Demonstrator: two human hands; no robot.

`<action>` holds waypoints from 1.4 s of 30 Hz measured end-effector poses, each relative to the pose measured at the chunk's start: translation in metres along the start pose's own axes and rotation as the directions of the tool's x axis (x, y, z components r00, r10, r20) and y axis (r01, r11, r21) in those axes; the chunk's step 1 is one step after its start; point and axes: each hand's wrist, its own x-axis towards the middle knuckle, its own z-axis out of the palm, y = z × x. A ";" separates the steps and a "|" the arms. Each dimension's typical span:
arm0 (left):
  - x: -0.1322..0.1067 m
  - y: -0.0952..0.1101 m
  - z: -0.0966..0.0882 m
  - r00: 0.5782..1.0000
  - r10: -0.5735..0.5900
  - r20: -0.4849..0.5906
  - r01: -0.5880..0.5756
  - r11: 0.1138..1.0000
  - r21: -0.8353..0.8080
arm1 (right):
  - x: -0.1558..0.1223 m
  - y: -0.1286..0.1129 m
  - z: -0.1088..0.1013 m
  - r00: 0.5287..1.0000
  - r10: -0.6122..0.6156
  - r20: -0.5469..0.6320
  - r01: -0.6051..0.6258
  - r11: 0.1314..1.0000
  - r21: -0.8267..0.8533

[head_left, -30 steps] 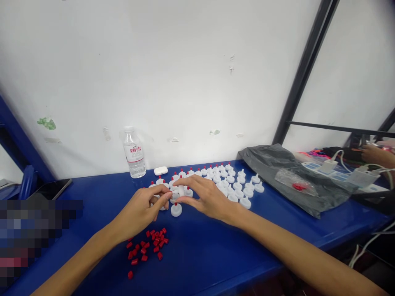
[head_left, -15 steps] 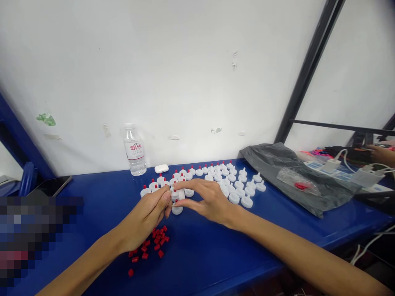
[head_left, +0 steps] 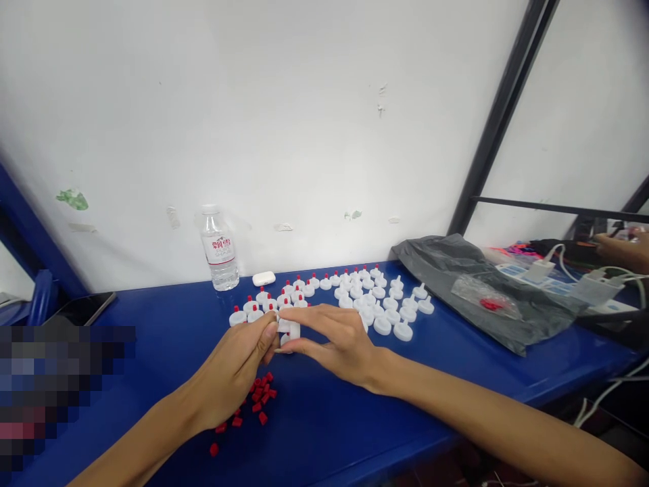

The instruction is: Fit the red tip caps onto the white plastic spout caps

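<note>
The right hand [head_left: 345, 341] held a white spouted cap [head_left: 295, 330] by its broad rim, between thumb and fingers — the left hand [head_left: 242, 352] closed over its spout end. Loose red caps [head_left: 259, 397] lay on the near side; red-tipped caps [head_left: 237, 317] stood beyond, plain-spouted ones [head_left: 403, 331] farther right.
</note>
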 end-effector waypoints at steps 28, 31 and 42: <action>0.016 -0.011 0.009 0.997 -0.061 0.037 0.046 0.952 0.302 | 0.020 0.073 -0.033 0.903 0.370 0.217 -0.217 0.831 -0.512; 0.015 -0.011 0.000 0.998 0.011 -0.058 0.011 0.930 0.368 | 0.017 0.077 -0.029 0.864 0.419 0.279 -0.221 0.814 -0.538; 0.016 -0.046 -0.063 0.985 -0.106 -0.138 0.173 0.676 0.716 | 0.016 0.076 -0.025 0.841 0.421 0.341 -0.210 0.833 -0.513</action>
